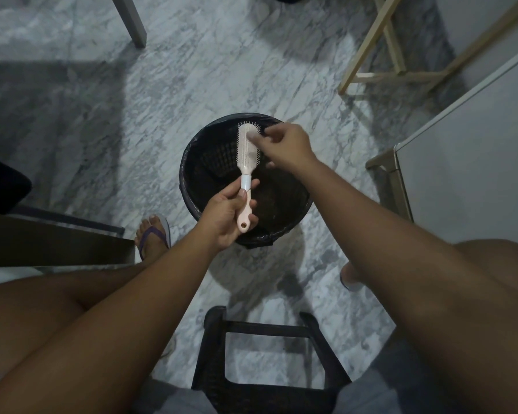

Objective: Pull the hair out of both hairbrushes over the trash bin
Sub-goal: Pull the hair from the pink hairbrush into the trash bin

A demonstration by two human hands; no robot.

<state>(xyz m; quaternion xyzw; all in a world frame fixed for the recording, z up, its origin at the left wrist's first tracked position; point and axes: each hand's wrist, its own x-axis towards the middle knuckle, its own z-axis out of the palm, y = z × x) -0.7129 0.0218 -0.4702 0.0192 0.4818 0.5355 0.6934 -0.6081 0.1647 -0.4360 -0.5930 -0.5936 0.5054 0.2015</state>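
Our left hand (225,213) wraps its fingers round the hairbrush (247,150) handle, holding it over the trash bin (183,174). Right hand (284,144) fingers pinch narrow on hair (262,132) at the bristles. Plucking is underway, we reckon. Next comes a steady pull, then release below the fingers.

Pale pink hairbrush (247,150), black trash bin (293,216), grey-veined marble floor (168,94)

Dim, soft shadows, wide-angle edge distortion
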